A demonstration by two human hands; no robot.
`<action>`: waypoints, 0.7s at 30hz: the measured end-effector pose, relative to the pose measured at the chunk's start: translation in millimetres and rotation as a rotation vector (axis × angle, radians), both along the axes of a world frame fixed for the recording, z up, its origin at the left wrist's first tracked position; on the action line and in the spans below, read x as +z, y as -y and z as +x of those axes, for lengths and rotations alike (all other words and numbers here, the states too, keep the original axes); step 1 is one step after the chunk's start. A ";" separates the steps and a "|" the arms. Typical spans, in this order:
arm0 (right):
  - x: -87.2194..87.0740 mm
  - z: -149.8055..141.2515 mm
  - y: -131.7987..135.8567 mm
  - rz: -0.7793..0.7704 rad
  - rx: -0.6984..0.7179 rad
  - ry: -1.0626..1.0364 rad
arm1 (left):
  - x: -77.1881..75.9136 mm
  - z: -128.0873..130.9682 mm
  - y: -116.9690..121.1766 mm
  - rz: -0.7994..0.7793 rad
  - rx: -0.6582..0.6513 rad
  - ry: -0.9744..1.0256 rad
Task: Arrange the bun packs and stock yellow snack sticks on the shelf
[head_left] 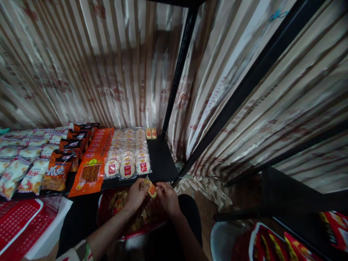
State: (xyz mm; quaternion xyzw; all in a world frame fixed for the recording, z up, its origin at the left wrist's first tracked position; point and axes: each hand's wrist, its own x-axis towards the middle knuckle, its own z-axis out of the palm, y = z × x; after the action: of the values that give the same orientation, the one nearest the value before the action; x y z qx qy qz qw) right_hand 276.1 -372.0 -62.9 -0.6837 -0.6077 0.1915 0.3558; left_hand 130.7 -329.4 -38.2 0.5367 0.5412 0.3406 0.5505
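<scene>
Small yellow packet (152,190), orange-red label (152,188), tilted

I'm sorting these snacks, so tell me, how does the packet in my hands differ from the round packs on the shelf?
Shape: the packet is narrow and oblong; the round packs show pale discs.
Colour: the packet is mostly yellow, while the round packs are whitish.
Place: the packet is held between your left hand and right hand; the round packs lie in rows on the shelf.
Both bear reddish labels.
</scene>
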 end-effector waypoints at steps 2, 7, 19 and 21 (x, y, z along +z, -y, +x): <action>4.5 0.1 -2.6 0.070 -0.006 0.038 | 4.3 3.9 -6.4 0.045 -0.014 -0.020; 16.6 0.2 -10.8 0.175 -0.008 0.081 | 13.5 16.0 -26.4 0.153 -0.034 -0.109; 13.0 10.7 -49.3 0.208 -0.168 0.138 | 34.9 52.9 -75.8 0.348 -0.090 -0.262; 9.6 13.0 -57.3 0.221 -0.198 0.149 | 35.4 59.4 -83.6 0.362 -0.097 -0.306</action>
State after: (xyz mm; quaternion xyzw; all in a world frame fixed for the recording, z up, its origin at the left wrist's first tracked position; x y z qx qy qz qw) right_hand 289.1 -314.7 -53.3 -0.7093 -0.5793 0.0360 0.4000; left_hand 190.1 -245.8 -2.8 0.6973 0.5221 0.3199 0.3727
